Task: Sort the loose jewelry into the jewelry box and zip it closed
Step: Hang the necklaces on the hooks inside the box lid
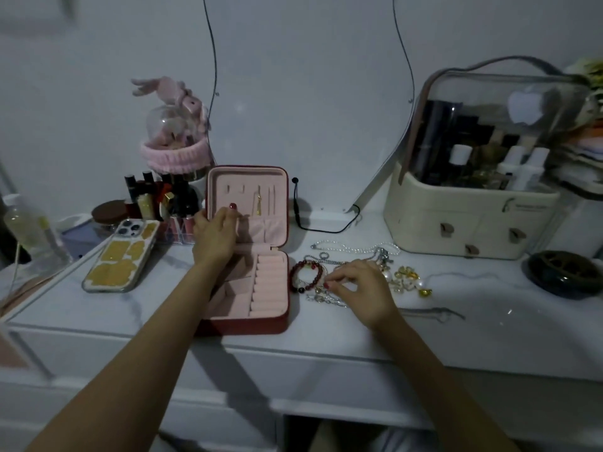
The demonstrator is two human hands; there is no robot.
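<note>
Box (248, 256) sits open at centre of the bench (424, 337), lid upright, pink trays empty apart from one gold piece (259, 203) hanging in the lid. Zip not started.

Left hand (213, 234) is at the lid's lower left, fingers curled over its inner edge, grip holding the lid up. Keep it there; the lid looks free to flop.

Right hand (362, 288) is over the loose pile (359, 272), at 3 o'clock from the box, just beside it. Thumb and forefinger are pressed together on something small at the pile's left edge, by the red bead bracelet (305, 275); which piece, can't tell, too small and dark.

Advice for this pick:
- Chains look tangled with the pearl strand (352, 247) at the pile's 12 o'clock. Lift slowly and check nothing trails before moving.
- Take one piece per pick.
- Short travel toward 9 o'clock into the tray; rolls for rings, open cells for bracelets, lid hooks for chains.
- Gold earrings (408, 278) at the pile's 3 o'clock are small; leave those for a careful pinch.

Progress: early, nearly all still out.
</note>
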